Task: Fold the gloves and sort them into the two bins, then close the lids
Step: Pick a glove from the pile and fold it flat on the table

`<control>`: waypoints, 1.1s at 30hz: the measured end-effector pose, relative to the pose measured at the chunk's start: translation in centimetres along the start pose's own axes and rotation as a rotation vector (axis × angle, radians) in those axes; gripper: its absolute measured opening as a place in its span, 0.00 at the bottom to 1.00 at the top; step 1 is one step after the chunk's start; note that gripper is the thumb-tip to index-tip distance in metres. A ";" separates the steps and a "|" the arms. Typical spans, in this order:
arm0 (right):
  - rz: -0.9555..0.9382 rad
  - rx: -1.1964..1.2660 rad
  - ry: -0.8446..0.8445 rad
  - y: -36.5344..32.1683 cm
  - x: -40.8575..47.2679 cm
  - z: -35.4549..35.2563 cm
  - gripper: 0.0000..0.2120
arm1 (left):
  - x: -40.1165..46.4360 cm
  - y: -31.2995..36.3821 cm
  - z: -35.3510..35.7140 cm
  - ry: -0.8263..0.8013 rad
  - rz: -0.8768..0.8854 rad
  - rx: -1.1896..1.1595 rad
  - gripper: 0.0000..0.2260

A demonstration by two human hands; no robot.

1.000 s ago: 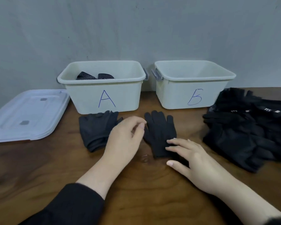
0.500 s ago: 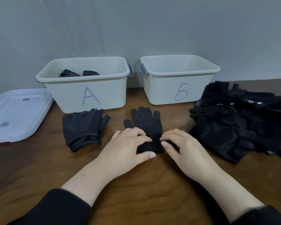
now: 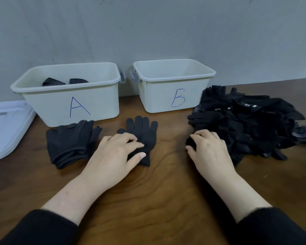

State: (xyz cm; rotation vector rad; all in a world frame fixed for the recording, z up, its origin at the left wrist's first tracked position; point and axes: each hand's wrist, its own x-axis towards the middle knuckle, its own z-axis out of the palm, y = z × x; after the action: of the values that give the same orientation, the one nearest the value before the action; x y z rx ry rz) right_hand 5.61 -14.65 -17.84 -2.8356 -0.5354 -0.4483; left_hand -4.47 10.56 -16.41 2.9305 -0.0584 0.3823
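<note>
Knit fabric is what we are handling here: soft, light and limp, so a glove (image 3: 143,137) will sag and unfold unless we pin it flat before creasing it. One glove lies spread on the counter (image 3: 157,200), fingers pointing far, between bin A (image 3: 74,96) and bin B (image 3: 173,89) but nearer to us. Our left hand (image 3: 117,152) rests on its cuff end, fingers loosely bent and pressing down, thumb laid across the fabric; we cannot tell whether it pinches or only presses. Our right hand (image 3: 208,149) sits at the near left edge of the pile (image 3: 251,124) on the right, fingers curled into the dark fabric, seemingly taking hold of a glove there, though the grip itself is hidden.

A folded stack (image 3: 71,140) lies just in front of bin A, and a dotted pair (image 3: 64,81) shows inside that bin; bin B looks empty from here. A lid (image 3: 5,128) lies flat at far left.

We judge the best hold is at the cuff, where the knit is thicker, with the other hand smoothing the fingers flat before we fold. The weave should not slip on the wood, but loose gloves in the pile may drag along
</note>
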 end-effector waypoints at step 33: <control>0.014 0.072 0.145 1.0 1.5 1.6 0.06 | 1.3 0.8 1.6 -0.225 -0.064 -0.071 0.25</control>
State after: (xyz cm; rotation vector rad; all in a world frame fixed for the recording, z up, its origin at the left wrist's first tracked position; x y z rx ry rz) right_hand 7.71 -14.68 -18.98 -2.7105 -0.4922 -0.6136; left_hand -2.83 9.48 -17.42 2.8829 -0.0082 0.0395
